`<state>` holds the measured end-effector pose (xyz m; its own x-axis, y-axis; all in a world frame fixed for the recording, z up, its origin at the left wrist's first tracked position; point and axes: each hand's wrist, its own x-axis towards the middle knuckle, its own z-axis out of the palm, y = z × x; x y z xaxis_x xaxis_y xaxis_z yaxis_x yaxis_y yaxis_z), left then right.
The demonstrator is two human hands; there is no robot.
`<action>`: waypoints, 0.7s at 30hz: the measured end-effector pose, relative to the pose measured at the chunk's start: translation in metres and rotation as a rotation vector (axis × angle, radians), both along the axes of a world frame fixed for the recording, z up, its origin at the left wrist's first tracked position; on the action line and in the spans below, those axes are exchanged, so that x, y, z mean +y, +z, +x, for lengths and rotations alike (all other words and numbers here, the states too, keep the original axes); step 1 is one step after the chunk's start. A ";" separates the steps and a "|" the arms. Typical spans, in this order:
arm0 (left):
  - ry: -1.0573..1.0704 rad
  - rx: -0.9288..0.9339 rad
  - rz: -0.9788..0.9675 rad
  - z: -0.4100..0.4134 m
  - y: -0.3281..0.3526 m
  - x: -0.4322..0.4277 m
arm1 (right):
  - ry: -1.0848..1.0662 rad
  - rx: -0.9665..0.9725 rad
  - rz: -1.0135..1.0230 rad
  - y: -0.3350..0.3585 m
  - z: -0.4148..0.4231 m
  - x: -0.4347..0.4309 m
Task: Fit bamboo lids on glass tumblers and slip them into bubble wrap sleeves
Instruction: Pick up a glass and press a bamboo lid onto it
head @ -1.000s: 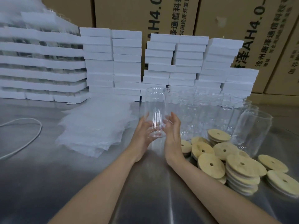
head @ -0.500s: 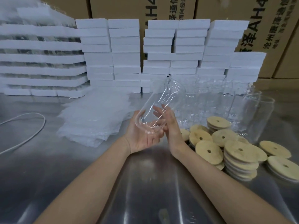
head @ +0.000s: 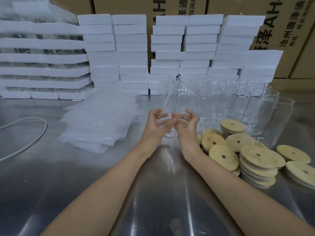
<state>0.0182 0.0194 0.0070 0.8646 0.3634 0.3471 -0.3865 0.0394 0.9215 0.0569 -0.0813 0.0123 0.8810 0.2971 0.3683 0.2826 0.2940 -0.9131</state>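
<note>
Tumbler [head: 177, 99] now tipped from upright, base toward the person, mouth up and away; left hand [head: 157, 124] and right hand [head: 188, 126] both curl round its base end, no lid yet, bamboo lids [head: 223, 155] near right

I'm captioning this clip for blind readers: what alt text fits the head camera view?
A left hand and right hand hold a glass tumbler, tilted, by its base over a steel table. Bamboo lids lie piled to the right, bubble wrap sleeves to the left, more tumblers and white foam boxes behind.
</note>
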 end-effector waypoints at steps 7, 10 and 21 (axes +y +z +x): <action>-0.233 0.109 -0.614 -0.005 0.010 0.010 | 0.176 0.151 0.133 0.006 0.002 -0.005; -0.452 0.211 -0.763 -0.013 0.013 0.012 | 0.224 0.144 0.075 0.008 -0.003 -0.005; -0.847 0.472 -0.946 -0.021 0.011 0.032 | 0.367 0.140 0.018 0.006 -0.008 -0.004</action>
